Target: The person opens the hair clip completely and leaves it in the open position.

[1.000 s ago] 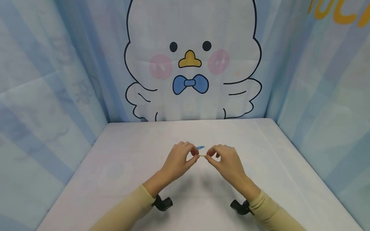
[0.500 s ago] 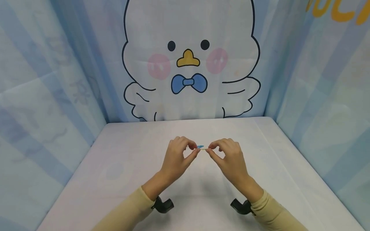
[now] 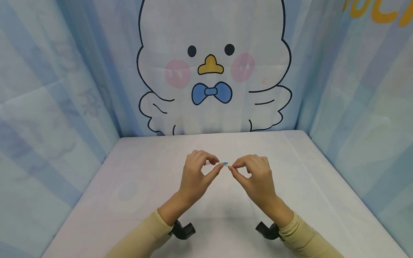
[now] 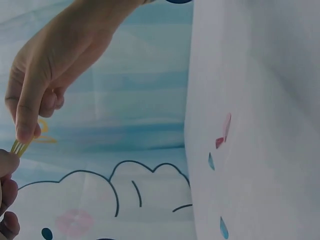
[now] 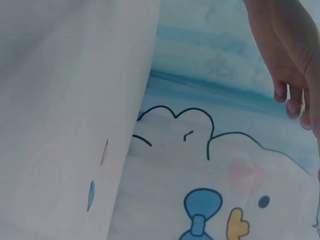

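My left hand (image 3: 195,173) and right hand (image 3: 256,175) meet near the middle of the head view, above the table. Between their fingertips they pinch a thin yellow snap hair clip (image 4: 20,147), one end each; narrow slits run along it in the left wrist view. Past the fingers lies a blue hair clip (image 3: 225,163), partly covered in the head view. In the left wrist view a pink clip (image 4: 227,128) and two leaf-shaped blue clips (image 4: 223,227) rest on the table. The right wrist view shows my left hand (image 5: 292,50) but not the yellow clip.
A white-covered table (image 3: 155,154) spreads out under my hands. Light blue curtains (image 3: 48,107) enclose its sides, and the back one bears a cartoon duck (image 3: 209,114). Black wrist mounts (image 3: 183,230) hang below both forearms.
Both hands have moved slightly up and away from me with the yellow clip between them. The left fingers now sit a little higher, and the blue clip behind is more covered.
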A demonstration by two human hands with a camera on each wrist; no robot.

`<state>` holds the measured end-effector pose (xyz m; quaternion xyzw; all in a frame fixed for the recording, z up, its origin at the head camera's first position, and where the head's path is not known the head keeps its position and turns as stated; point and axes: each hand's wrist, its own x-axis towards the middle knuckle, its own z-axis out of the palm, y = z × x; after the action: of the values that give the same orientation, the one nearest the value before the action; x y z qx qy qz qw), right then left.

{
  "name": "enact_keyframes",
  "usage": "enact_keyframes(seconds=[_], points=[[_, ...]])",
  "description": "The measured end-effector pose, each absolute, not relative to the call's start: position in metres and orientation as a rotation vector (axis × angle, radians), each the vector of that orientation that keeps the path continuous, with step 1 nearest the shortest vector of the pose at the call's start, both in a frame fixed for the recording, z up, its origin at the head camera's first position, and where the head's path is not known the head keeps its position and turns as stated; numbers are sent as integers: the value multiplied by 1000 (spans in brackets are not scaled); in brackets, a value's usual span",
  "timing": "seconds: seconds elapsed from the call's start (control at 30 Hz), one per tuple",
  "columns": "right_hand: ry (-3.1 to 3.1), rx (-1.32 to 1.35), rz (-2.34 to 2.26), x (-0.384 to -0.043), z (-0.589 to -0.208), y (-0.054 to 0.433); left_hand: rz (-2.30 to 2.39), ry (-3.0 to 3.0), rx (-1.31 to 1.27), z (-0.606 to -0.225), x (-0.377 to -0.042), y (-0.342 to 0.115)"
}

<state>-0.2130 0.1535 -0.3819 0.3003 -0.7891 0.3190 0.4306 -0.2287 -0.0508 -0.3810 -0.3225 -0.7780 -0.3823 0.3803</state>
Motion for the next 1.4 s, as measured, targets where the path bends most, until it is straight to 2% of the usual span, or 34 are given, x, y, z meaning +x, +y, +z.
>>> enact_keyframes(seconds=[0.5, 1.1, 1.4], points=[[-1825, 831, 797, -216, -378, 146, -1071, -1912, -790, -380, -228, -53], [-1959, 764, 780, -218, -375, 151, -1064, -1967, -798, -380, -229, -57], [-1966, 817, 766, -219, -377, 152, -1050, -1975, -820, -383, -230, -61]])
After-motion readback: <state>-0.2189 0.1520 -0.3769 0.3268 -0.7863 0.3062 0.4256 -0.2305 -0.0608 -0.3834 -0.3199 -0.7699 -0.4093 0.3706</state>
